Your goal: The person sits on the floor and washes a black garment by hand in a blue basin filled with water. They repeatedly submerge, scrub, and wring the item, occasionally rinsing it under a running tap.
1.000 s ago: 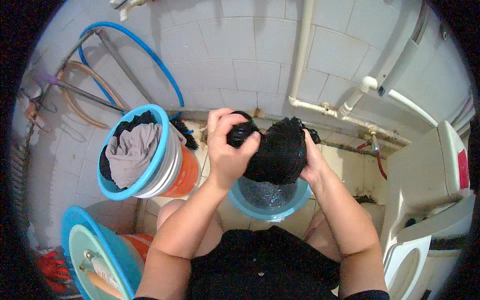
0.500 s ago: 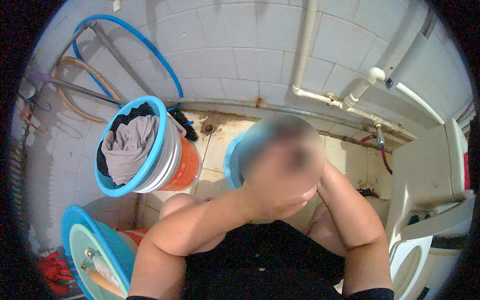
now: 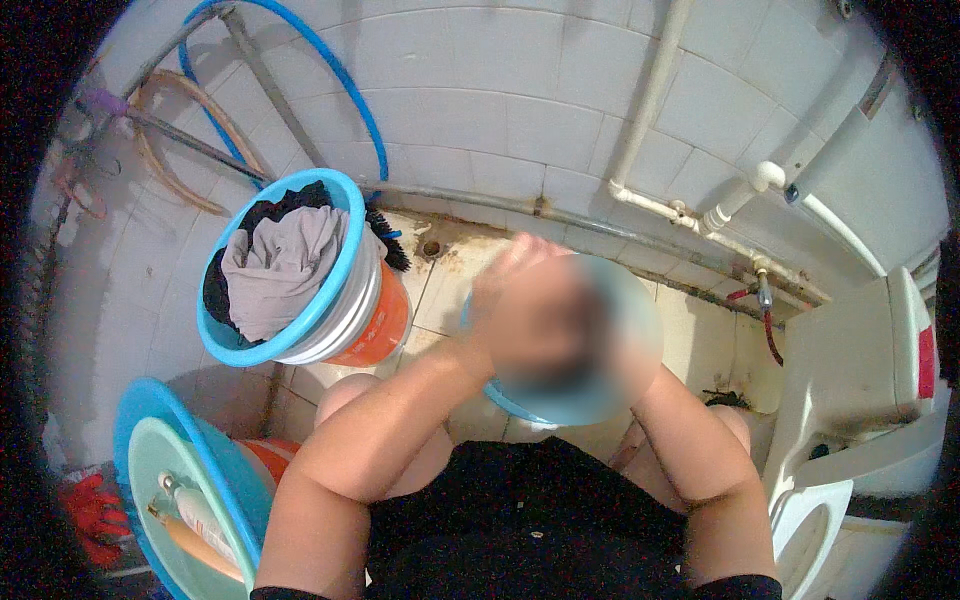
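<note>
A light-blue basin point(image 3: 530, 412) stands on the tiled floor in front of my knees. Over it my left hand point(image 3: 512, 285) is raised toward the basin's far left side, its fingers smeared. My right hand point(image 3: 633, 362) is at the basin's right side, also too blurred to show its fingers. Between the two hands lies a dark blurred patch point(image 3: 575, 350) whose kind I cannot make out. The blur hides whether either hand grips anything, and most of the basin's inside.
At left, a blue tub point(image 3: 352, 200) with grey and black clothes point(image 3: 285, 265) rests on a white-and-orange bucket point(image 3: 375, 320). Nearer are nested basins point(image 3: 145, 395) holding bottles, and red gloves point(image 3: 95, 515). A toilet point(image 3: 815, 515) is at right; pipes point(image 3: 480, 205) run along the wall.
Both forearms have moved down and away from the raised, blurred spot near my view to above the basin. More of the basin shows. The view has shifted slightly.
</note>
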Action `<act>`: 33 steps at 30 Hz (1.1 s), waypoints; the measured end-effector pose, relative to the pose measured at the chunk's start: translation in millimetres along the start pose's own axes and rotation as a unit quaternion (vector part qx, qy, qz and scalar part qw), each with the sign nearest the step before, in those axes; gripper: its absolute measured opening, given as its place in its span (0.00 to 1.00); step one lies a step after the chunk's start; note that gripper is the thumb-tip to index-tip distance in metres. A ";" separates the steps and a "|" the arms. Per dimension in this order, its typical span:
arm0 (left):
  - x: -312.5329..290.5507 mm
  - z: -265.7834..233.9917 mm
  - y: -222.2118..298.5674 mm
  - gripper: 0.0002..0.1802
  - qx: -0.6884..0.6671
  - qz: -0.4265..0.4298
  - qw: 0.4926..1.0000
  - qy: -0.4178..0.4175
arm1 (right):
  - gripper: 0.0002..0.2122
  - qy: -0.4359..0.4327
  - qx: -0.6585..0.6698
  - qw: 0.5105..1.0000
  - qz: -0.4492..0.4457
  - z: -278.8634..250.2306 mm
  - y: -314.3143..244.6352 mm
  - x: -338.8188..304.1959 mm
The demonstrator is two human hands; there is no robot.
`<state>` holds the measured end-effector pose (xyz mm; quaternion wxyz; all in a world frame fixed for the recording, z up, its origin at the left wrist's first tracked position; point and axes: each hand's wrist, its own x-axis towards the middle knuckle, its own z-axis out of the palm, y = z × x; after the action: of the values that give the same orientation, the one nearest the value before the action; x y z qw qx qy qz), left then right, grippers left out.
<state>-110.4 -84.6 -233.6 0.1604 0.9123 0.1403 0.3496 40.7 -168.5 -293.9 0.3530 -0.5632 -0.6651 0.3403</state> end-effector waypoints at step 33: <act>-7.5 -120.5 -73.3 0.13 0.110 -0.030 0.890 0.441 | 0.12 0.324 0.331 0.798 0.386 51.1 116.9 -16.9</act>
<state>-208.6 2.8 -181.8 -0.0091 0.6715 0.2615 0.6932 58.6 -172.3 -421.3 0.5521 -0.6996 -0.0865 0.4452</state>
